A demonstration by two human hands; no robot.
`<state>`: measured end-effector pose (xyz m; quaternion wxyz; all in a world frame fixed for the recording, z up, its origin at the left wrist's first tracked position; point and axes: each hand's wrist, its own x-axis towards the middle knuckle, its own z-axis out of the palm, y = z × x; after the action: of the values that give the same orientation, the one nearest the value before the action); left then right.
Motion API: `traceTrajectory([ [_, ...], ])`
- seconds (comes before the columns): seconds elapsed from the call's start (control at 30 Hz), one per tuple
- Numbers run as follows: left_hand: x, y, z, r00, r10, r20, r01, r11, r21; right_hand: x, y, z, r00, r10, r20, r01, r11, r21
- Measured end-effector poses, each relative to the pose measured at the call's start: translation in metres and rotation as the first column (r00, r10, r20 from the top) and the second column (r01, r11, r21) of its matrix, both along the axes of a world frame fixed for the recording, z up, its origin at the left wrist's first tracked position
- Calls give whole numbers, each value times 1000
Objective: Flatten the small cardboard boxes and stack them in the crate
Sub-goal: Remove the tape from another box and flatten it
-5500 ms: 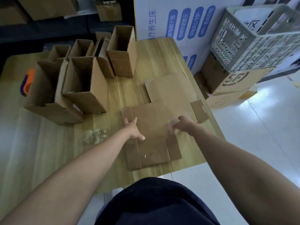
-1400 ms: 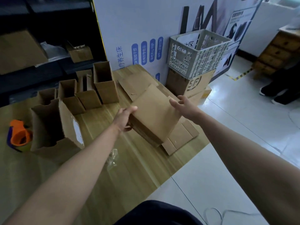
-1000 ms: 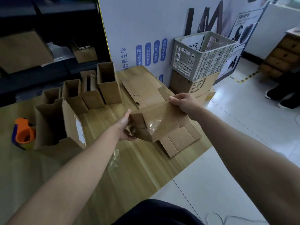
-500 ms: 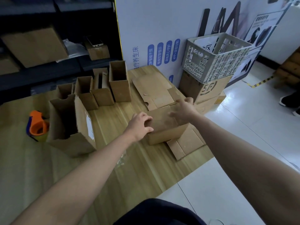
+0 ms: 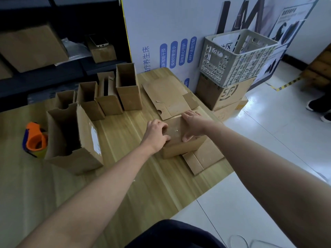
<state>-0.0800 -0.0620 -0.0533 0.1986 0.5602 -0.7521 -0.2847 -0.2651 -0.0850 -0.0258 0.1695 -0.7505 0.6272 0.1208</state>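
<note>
A small brown cardboard box (image 5: 180, 148) with clear tape across its top stands on a flattened cardboard sheet (image 5: 206, 157) near the table's right edge. My left hand (image 5: 155, 135) curls over the box's left end, fingers at the taped seam. My right hand (image 5: 192, 125) lies over the top right part, thumb down on the front face. A second flattened sheet (image 5: 168, 96) lies behind. The grey plastic crate (image 5: 236, 56) sits on a brown carton (image 5: 223, 93) right of the table.
Several open upright boxes (image 5: 128, 86) stand in a row at the back of the wooden table (image 5: 143, 185). A larger open box (image 5: 75, 140) is at the left, beside an orange tape dispenser (image 5: 35, 138). White floor (image 5: 268, 140) lies to the right.
Earlier both hands pressed a flat sheet. They then lifted a small box, turned it over in the air and set it down on the sheet; both hands now rest on its taped top.
</note>
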Motion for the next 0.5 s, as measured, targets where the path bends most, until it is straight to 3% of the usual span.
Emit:
traceTrajectory([
  [0.27,-6,-1,-5,1000,-20,-2,20,1000,7,2,5,2,1000,1,5,-1,1000,3],
  [0.5,-7,-1,-3,987,-97,126,102,994,-38,1,7,2,999,-16,39,15,1000,26],
])
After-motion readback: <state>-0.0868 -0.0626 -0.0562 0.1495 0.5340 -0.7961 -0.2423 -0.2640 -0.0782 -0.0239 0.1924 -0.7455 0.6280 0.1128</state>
